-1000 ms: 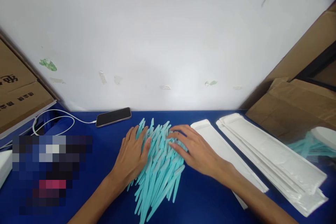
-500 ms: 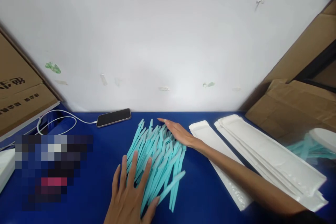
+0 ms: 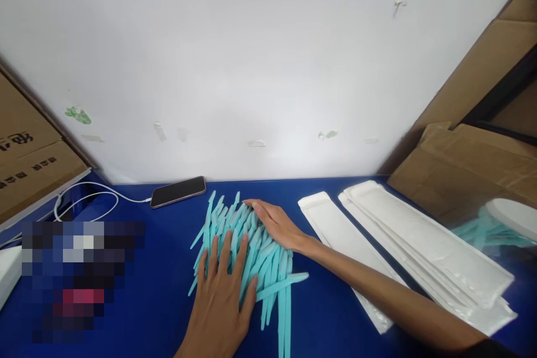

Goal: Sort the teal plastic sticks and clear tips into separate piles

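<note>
A loose pile of turquoise eyebrow razors [image 3: 251,246] with pale capped ends lies on the blue table, most of them pointing away from me. My left hand [image 3: 222,291] rests palm down on the near left part of the pile, fingers spread. At the pile's far right edge, my right hand [image 3: 279,226] lies on its side with fingers stretched out, touching the razors. Its palm side is partly hidden. One razor [image 3: 283,285] lies crosswise at the near right, over others that stick out toward me.
White padded sleeves [image 3: 423,240] are stacked at the right, with a single white sleeve [image 3: 344,257] beside them. More razors sit in a clear container [image 3: 482,229] at far right. A phone [image 3: 178,192] on a cable lies back left. Cardboard boxes [image 3: 29,151] flank the table.
My left hand has moved right and farther onto the pile. The right hand has come slightly nearer. Between them the razors have bunched up and shifted, several sliding toward me.
</note>
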Tool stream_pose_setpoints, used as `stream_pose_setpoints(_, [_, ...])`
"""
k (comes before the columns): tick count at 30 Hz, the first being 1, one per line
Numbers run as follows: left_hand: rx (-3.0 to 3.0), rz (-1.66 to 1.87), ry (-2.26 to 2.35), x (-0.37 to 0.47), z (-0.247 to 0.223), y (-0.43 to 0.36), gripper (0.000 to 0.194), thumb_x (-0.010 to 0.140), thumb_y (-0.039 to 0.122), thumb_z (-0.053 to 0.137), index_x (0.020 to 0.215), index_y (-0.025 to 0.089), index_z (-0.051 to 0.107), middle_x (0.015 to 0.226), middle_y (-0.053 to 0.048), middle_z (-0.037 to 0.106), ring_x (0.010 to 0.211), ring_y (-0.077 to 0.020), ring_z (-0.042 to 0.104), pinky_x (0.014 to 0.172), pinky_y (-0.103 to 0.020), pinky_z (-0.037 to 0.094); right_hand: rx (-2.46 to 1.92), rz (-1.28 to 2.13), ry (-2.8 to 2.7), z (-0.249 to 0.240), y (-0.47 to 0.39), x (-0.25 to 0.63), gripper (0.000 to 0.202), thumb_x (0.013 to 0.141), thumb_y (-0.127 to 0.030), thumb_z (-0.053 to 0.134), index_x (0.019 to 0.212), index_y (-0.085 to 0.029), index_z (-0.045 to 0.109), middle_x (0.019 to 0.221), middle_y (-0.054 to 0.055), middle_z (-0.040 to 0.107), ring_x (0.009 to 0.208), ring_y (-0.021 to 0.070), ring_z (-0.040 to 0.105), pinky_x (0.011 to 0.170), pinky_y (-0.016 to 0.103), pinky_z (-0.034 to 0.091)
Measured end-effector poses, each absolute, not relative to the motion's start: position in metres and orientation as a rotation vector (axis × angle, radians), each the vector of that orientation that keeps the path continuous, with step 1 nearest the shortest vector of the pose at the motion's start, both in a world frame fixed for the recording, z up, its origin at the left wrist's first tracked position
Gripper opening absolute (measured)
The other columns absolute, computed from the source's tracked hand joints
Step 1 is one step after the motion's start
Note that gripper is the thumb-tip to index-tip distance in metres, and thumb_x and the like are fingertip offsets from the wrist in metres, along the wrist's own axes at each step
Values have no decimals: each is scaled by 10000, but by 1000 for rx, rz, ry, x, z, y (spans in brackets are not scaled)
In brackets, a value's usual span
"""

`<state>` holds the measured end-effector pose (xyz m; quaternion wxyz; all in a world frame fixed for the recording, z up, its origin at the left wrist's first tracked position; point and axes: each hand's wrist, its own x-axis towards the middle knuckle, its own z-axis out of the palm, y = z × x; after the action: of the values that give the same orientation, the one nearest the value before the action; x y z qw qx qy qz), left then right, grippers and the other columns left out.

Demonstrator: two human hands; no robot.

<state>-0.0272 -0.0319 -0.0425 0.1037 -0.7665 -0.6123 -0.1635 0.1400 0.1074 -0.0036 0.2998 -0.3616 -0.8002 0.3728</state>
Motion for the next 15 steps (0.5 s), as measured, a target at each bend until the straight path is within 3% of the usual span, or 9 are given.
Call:
stream_pose_setpoints(5, [-2271,-535,-1812,-26,-39,-32,708,968,454,479,1593,306,182,1652,-108,225,1510,-393,188,1121,-639,353,-1023,869,-2048,22,109,146,560,1062,-499,158,1303,-271,608,1293,37,663,1244,222,569,1085,424,388])
stream_pose_setpoints(8, [-2276,-571,-1850,-32,-30,-31,676,983,440,448,1592,320,181,1668,-98,166,1518,-388,156,1127,-639,341,-1060,727,-1975,50,89,159,479,1063,-465,230,1157,-244,644,1189,49,675,1152,215,587,1031,388,408])
stream_pose_setpoints(10, [-2261,-584,-1894,-42,-22,-23,641,1002,428,406,1592,323,180,1672,-98,145,1528,-384,106,1135,-644,319,-1105,620,-1993,63,60,171,411,1055,-447,300,961,-227,633,959,39,688,930,193,630,879,343,461])
stream_pose_setpoints(12, [-2221,-579,-1970,-57,-15,-8,624,1012,454,376,1591,315,190,1671,-123,129,1530,-392,61,1142,-662,283,-1170,635,-2084,62,23,182,442,1065,-414,260,801,-235,566,716,1,627,640,151,591,630,294,433])
stream_pose_setpoints(15, [-2168,-538,-2146,-82,-12,24,638,1009,523,346,1585,274,232,1651,-204,145,1519,-427,66,1140,-675,249,-1284,565,-2393,30,-30,193,376,1033,-433,356,768,-254,554,624,-14,625,503,160,579,506,318,338])
